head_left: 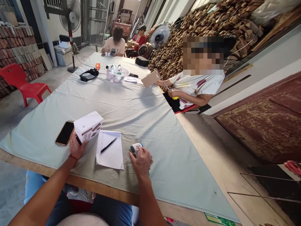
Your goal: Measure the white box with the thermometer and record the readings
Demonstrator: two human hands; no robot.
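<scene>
My left hand (77,147) grips the lower left side of a white box (88,125) with brown print, its fingers partly hidden by the box. A small white-and-blue device (135,148) with a dark end is held under the closed fingers of my right hand (142,160), at the table surface; its exact kind I cannot make out. Between the hands lies a stack of white paper (110,158) with handwriting, and a black pen (108,145) rests slantwise on it. Left of the box is a phone (65,133) with a dark screen and an orange edge.
A pale cloth covers the long table (113,103). Farther along stand a clear basin (117,74) of bottles, a black headset-like item (88,75) and a black case (142,61). A person (195,84) at the right edge holds a brown board (150,78); others sit beyond.
</scene>
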